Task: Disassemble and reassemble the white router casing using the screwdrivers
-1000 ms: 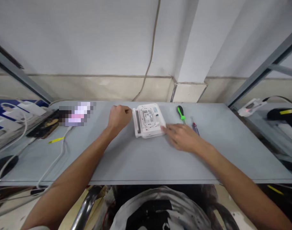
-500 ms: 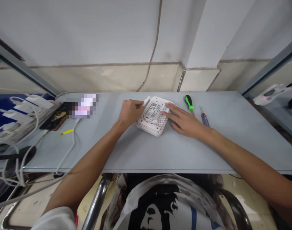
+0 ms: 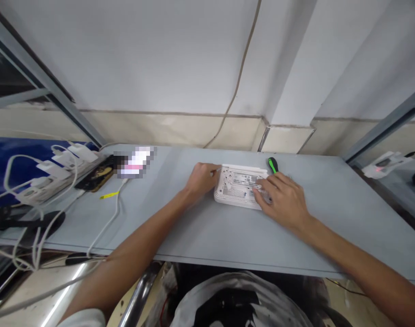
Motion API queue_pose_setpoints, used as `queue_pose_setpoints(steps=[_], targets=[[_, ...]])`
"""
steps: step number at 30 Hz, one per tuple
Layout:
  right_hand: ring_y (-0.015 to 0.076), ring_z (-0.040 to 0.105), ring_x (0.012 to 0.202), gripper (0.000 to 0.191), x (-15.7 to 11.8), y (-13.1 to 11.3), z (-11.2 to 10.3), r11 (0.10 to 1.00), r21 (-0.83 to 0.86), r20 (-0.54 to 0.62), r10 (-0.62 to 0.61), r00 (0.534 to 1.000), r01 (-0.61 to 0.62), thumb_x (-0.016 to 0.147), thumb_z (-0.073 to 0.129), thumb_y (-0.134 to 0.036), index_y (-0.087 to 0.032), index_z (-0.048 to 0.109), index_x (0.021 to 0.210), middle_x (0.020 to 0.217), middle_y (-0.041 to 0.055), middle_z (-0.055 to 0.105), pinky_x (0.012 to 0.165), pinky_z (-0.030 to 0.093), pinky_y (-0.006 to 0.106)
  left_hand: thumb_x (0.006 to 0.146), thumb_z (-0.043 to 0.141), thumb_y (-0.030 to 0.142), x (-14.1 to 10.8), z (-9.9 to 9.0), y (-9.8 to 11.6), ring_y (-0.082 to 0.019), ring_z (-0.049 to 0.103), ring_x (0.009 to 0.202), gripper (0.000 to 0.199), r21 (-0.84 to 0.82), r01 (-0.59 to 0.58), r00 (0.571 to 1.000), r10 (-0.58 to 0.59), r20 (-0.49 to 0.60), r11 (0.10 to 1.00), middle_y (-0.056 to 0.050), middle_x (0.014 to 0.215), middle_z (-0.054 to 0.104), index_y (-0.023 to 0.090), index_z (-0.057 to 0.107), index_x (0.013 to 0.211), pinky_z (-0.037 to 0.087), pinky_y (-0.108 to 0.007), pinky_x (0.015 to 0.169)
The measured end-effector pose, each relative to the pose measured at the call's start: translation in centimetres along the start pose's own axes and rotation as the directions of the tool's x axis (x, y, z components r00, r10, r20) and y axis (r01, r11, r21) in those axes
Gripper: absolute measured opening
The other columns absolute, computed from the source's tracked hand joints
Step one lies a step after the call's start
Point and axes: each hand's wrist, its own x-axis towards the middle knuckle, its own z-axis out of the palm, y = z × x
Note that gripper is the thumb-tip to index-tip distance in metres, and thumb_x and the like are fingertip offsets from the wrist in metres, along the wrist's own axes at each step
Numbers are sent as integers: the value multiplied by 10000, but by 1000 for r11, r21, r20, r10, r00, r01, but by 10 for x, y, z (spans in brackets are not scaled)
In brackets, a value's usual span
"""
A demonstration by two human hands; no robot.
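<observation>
Where the background is closed off by a pale wall (image 3: 159, 54), a smooth grey table (image 3: 200, 236) is set before it, bounded in front by a straight edge. Near its middle the device (image 3: 235, 191), a flat white plastic box with rounded corners and rows of small holes, is laid; open tabletop is left between it and that edge. Its right end is covered by the right hand (image 3: 282, 200), fingers bent, tips rested on the top face; whether anything is gripped cannot be told. At the left rear corner the left hand (image 3: 201, 180) is placed, fingers curled; whether the corner is pinched cannot be told. Behind the right hand a green-and-black screwdriver (image 3: 272, 164) is partly hidden. A printed label (image 3: 242, 179) is borne on the device.
</observation>
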Motion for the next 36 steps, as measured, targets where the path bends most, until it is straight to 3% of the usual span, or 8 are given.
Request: queue_pose_setpoints(steps=[2,4,7,9,17,23,30,36], targets=[[367,636,1184,496,16,15,0,992,108,115,-84,990,72,997,579,-526,-227,651,1385,1275,156,695,957,561,563,848,563,53,-2,1,1,-160,722,661,375,-23,-8,1000,8,1,1000,-69,923,835,190,853,1044,581,-273,712],[384,542,1363,815,27,29,3,971,211,279,-169,945,111,934,632,-649,-294,385,1624,1512,154,556,1061,517,594,848,548,59,-3,1,2,-154,715,664,375,-50,-11,1000,10,-19,999,-57,901,835,197,856,1012,571,-264,704],[372,475,1454,1049,31,40,8,946,311,404,-216,889,89,901,680,-640,-358,66,1704,1596,135,473,1137,464,612,842,540,70,-3,2,3,-164,720,680,380,-73,4,1000,-5,-12,997,-47,877,832,202,859,1000,574,-271,706],[372,449,1474,1084,27,41,9,938,339,404,-215,889,72,893,711,-563,-367,17,1703,1616,126,444,1168,432,622,843,543,80,-2,3,2,-169,722,675,375,-74,20,1000,-20,-3,997,-49,867,830,199,860,1004,577,-276,706],[367,516,1355,1026,18,39,12,919,391,293,-184,938,58,829,780,-435,-350,213,1681,1505,111,552,1153,438,605,868,562,105,0,6,1,-187,742,709,393,-83,74,997,-73,16,994,-50,946,835,222,847,1112,610,-322,777],[341,543,1320,913,18,43,22,884,454,185,-214,959,110,790,807,-428,-297,402,1597,1494,101,587,1141,461,575,864,585,75,3,2,-5,-208,778,786,367,-66,72,997,-73,-5,995,-48,965,835,239,858,1046,628,-342,826],[348,540,1362,840,17,44,23,867,495,207,-193,959,68,800,838,-520,-315,495,1538,1490,103,578,1163,456,599,873,561,59,7,-4,-12,-211,795,971,372,-45,171,985,-172,-5,984,-17,1067,826,217,844,1055,623,-380,977],[288,625,1297,464,18,52,26,799,602,87,-90,992,20,970,680,-461,-350,610,1414,1381,77,614,1125,530,520,870,565,62,0,-1,-6,-189,785,863,382,-32,103,993,-101,60,994,-28,1018,834,219,852,1067,601,-286,853]])
